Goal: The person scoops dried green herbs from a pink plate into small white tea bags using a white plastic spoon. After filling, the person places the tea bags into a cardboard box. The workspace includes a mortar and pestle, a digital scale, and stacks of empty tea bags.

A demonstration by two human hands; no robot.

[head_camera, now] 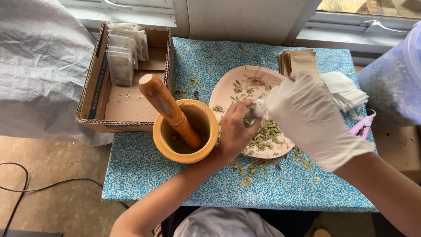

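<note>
My bare left hand (234, 129) pinches a small white tea bag (254, 109) over a pink plate (232, 83) that holds dried green leaves (265, 136). My right hand (307, 116), in a white glove, meets the same bag from the right, fingers at its top. Both hands hover above the plate's middle. A wooden mortar (186, 131) stands just left of my left hand, with a wooden pestle (169, 107) leaning in it.
A cardboard box (127, 101) at the back left holds several filled tea bags (123, 52). Brown paper sachets (300, 59) and empty white bags (346, 90) lie behind the plate. Pink scissors (363, 126) lie at the right. Loose leaves (254, 169) litter the blue tablecloth (144, 175).
</note>
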